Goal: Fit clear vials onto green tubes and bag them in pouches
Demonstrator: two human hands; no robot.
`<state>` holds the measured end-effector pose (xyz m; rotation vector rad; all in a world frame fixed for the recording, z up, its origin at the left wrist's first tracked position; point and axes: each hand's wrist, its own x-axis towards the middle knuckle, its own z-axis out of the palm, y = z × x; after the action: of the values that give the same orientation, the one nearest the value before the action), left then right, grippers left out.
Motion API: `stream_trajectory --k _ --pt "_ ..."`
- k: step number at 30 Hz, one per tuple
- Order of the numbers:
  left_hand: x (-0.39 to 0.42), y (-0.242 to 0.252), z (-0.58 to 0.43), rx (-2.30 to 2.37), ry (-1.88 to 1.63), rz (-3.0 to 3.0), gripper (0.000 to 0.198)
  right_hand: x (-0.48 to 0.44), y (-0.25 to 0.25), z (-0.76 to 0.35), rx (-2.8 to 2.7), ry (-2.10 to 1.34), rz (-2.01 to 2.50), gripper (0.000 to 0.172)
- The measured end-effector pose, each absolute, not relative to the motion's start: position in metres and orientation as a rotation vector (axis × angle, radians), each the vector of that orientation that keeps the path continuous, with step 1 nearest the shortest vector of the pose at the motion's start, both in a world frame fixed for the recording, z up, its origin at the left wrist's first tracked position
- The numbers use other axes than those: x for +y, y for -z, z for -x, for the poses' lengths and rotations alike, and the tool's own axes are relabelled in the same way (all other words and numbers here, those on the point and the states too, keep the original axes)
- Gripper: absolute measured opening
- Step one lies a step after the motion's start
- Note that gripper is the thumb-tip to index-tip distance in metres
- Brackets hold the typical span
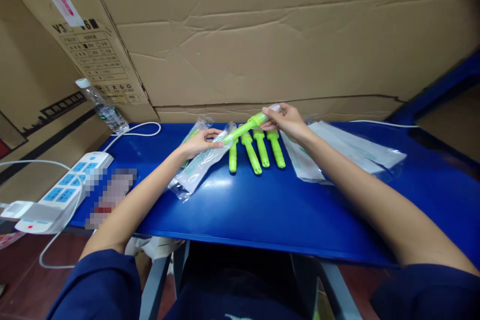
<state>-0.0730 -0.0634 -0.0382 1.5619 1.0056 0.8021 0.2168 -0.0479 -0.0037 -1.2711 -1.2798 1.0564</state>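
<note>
My right hand (pixel 285 121) grips the whitish end of a lime-green, flashlight-shaped stick (pixel 245 128). The stick slants down to the left, its lower end in the mouth of a clear plastic bag (pixel 198 166). With thumb and fingers closed, my left hand (pixel 202 143) pinches that bag near its opening. Below the held stick, several similar green sticks (pixel 251 153) lie side by side on the blue table (pixel 240 215). Behind my left hand lies another clear packet (pixel 204 122) with something green in it, partly hidden.
Flat whitish plastic bags (pixel 345 147) are spread at the right. A white power strip (pixel 65 192) with cables, a blurred-out flat object (pixel 112 197) and a clear bottle (pixel 103 107) are on the left. Cardboard (pixel 262 35) stands along the table's back.
</note>
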Motion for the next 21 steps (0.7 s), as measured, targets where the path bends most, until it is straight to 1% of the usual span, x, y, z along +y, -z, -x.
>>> stream_trajectory --k 4,5,8,10,11,16,19,20,21 --pt "-0.068 0.034 0.069 0.981 -0.744 -1.477 0.062 -0.048 0.002 -0.2 -1.282 -1.125 1.217 0.032" --pt "-0.069 0.032 0.068 0.98 -0.746 -1.458 0.064 -0.049 0.002 -0.195 -1.282 -1.132 1.212 0.037" --pt "-0.07 0.025 0.062 0.979 -0.799 -1.428 0.069 -0.052 0.003 -0.176 -1.337 -1.126 1.181 0.061" --pt "-0.07 0.021 0.059 1.004 -0.832 -1.416 0.072 -0.054 0.004 -0.164 -1.425 -1.078 1.169 0.07" --pt "-0.07 0.02 0.058 1.018 -0.847 -1.409 0.072 -0.055 0.005 -0.158 -1.475 -1.034 1.181 0.069" --pt "-0.07 0.02 0.062 1.027 -0.915 -1.333 0.074 -0.057 0.008 -0.139 -1.714 -0.785 1.273 0.051" --pt "-0.07 0.024 0.065 0.999 -0.949 -1.304 0.069 -0.059 0.01 -0.127 -1.835 -0.64 1.293 0.035" --pt "-0.069 0.025 0.066 0.998 -0.966 -1.297 0.066 -0.06 0.009 -0.124 -1.897 -0.62 1.274 0.032" --pt "-0.068 0.026 0.066 1.001 -0.978 -1.294 0.063 -0.06 0.008 -0.122 -1.961 -0.621 1.243 0.036"
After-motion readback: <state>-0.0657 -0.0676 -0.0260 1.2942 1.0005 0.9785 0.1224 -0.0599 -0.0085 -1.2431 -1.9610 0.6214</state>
